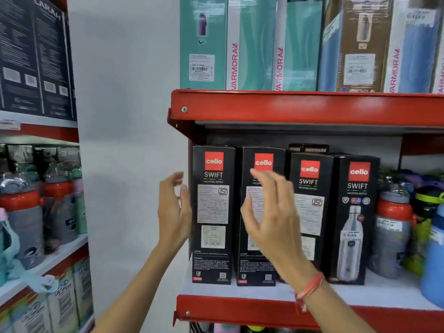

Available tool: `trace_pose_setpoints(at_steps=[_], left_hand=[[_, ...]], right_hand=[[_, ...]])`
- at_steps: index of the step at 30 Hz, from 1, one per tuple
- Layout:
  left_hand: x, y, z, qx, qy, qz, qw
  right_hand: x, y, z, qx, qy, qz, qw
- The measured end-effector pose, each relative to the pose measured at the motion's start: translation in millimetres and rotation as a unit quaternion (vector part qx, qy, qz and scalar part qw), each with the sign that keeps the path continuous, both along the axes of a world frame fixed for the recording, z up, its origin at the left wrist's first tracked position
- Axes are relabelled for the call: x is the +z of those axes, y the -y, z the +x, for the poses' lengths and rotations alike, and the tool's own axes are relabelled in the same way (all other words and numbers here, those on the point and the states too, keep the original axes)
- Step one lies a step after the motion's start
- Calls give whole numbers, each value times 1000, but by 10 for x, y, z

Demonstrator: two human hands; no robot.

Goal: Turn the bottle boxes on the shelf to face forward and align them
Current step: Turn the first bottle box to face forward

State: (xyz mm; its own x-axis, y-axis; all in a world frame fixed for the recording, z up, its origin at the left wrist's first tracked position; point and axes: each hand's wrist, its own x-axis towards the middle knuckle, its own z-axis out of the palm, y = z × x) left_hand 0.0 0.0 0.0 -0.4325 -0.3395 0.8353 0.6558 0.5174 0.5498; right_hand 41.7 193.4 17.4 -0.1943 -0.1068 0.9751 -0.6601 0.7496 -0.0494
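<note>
4 black bottle boxes [283,215] stood upright in a row at the left end of the shelf [336,294]. The left hand [173,210] hovered open beside the end box; the right hand [271,212] was spread open, holding nothing, before the 2nd.

Left hand [173,207], right hand [269,212] raised, empty

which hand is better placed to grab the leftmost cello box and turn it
Left. The left hand is open right beside the leftmost box's outer edge; the right hand hovers before the second box.
</note>
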Motion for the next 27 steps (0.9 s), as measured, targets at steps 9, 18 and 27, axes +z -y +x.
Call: trace_pose_setpoints(at_steps=[9,18,27], left_hand=[[-393,152,-411,-231,346,113,902],[-410,335,-91,-323,338,89,880],[-358,512,308,-326,243,54,912]], right_hand=[[-800,719,-119,-58,319,-6,946],[-675,850,-30,-75,359,-31,930],[-456,647,-65,110,366,-69,921]])
